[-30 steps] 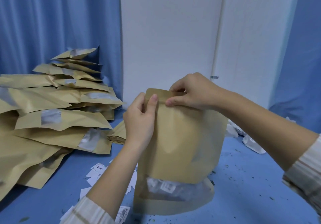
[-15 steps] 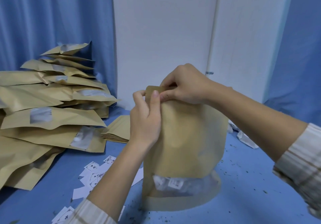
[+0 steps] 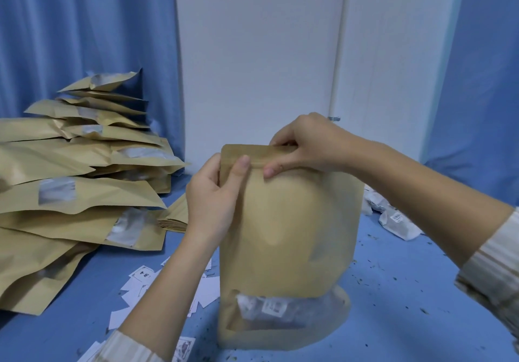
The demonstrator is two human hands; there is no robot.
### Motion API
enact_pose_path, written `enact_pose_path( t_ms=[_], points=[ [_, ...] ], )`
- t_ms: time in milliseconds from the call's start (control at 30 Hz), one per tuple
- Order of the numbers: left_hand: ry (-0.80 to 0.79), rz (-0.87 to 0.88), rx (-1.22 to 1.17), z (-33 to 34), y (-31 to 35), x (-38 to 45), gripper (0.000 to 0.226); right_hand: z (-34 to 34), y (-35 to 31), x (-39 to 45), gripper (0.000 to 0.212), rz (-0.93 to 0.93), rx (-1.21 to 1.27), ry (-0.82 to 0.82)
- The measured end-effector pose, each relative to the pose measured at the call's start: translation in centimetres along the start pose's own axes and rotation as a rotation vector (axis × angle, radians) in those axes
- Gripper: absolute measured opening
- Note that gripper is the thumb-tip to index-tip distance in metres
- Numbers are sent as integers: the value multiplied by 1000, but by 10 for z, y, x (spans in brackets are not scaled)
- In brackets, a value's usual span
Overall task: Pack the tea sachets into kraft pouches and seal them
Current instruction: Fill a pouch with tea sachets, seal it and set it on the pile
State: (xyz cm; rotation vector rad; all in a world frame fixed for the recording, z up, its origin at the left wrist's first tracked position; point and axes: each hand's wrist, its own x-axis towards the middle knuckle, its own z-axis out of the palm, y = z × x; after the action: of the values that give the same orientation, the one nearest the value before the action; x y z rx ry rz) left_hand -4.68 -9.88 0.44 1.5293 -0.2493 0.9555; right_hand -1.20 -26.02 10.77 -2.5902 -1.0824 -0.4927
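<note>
A bulging kraft pouch (image 3: 283, 238) stands upright on the blue table, tea sachets (image 3: 269, 307) showing through its clear window near the bottom. My left hand (image 3: 216, 198) pinches the pouch's top left corner, thumb on the front of the seal strip. My right hand (image 3: 306, 145) grips the top edge further right, fingers pressing the strip from above and in front. The top edge looks flat and closed between my hands.
A tall heap of filled kraft pouches (image 3: 75, 170) lies at the left against the blue curtain. Small white paper tags (image 3: 143, 277) are scattered on the blue table (image 3: 407, 305). Loose white sachets (image 3: 393, 218) lie at the right. A stack of flat pouches (image 3: 175, 218) sits behind my left hand.
My right hand has slid to the right along the pouch's top strip, away from my left thumb. The pouch and left hand stay in place.
</note>
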Motion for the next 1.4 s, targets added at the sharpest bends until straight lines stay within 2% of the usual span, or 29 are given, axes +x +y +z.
enact_pose_path(
  t_ms=[33,167,300,433,633,733,867,900,1000,1067,1133,1200,1267,1333,1400],
  points=[
    [13,14,7,-2,0,0,30,-4,4,-2,32,16,-8,-20],
    [27,56,44,-4,2,2,60,-7,14,-9,28,25,33,5],
    [58,87,52,-8,-2,2,52,-6,20,-12,40,-1,-17,-27],
    [61,79,42,-13,-4,7,53,-9,20,-12,55,-32,-93,-27],
    [75,40,18,-28,-10,12,55,-11,32,-14,44,24,-39,-17],
    [69,33,-1,-29,-12,14,46,-7,39,-14,46,27,-40,20],
    [80,1,-9,-34,-11,13,13,-3,49,-18,64,80,-45,102],
    [67,3,1,-35,-11,14,16,-3,51,-18,64,90,-51,94],
    [32,20,11,-33,-13,13,44,1,52,-19,63,77,-161,67],
    [27,22,57,-27,-13,11,45,6,40,-15,70,59,-181,75],
    [24,42,91,-17,-9,7,36,18,19,-3,73,37,-152,170],
    [18,18,54,-4,-5,4,36,37,-8,13,64,32,-224,297],
    [38,-48,6,4,-3,4,43,54,-28,25,65,47,-424,469],
    [79,-123,-74,5,-5,6,38,60,-36,29,67,57,-616,637],
    [81,-164,-82,3,-7,5,36,67,-34,32,63,49,-564,555]
  ],
)
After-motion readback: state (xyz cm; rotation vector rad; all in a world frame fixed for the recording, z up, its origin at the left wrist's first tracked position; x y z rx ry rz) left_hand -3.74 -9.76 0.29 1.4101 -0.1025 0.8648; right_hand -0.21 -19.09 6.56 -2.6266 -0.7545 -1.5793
